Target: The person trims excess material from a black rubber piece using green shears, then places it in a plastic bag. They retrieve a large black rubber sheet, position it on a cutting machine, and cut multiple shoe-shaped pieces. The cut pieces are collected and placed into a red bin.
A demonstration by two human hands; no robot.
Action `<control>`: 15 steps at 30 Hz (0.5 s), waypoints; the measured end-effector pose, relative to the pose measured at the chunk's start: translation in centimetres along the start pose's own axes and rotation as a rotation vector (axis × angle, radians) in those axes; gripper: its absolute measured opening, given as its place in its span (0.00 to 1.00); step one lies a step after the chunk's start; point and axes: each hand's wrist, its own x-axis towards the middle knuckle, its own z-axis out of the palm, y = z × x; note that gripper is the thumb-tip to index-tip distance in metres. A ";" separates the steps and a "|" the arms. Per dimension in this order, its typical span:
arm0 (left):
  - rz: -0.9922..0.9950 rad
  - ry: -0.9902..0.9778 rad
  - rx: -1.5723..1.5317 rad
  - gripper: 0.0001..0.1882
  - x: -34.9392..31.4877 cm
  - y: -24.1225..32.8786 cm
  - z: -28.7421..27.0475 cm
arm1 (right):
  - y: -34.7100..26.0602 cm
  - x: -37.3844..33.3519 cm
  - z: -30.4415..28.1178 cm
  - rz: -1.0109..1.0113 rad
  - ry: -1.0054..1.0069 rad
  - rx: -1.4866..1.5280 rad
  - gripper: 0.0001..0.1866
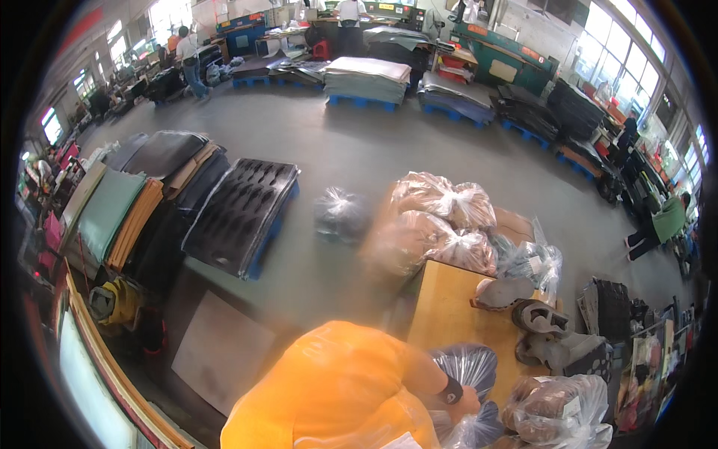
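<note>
From the lower edge comes my left arm in an orange sleeve, a black band round the wrist. My left hand (465, 404) is closed on a clear plastic bag (471, 368) with dark contents, gathered around the fingers. The bag lies against the front of a yellowish wooden table (456, 303). To the right of my hand rests another clear bag (557, 410), filled with brown pieces. Beyond it, several grey moulded pieces (540, 320) lie along the table's right side; their kind is hard to make out. My right hand is not in view.
Large clear bags (441, 217) are piled beyond the table, with a smaller dark bag (340, 213) on the floor. To the left stand a pallet of black sheets (243, 213), stacked boards (112, 213) and a flat panel (224, 352). Other people work farther off.
</note>
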 end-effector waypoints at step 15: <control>-0.081 0.867 -0.193 0.11 -20.7 -2.9 -14.8 | -4.0 0.9 17.6 0.209 -0.299 0.198 0.23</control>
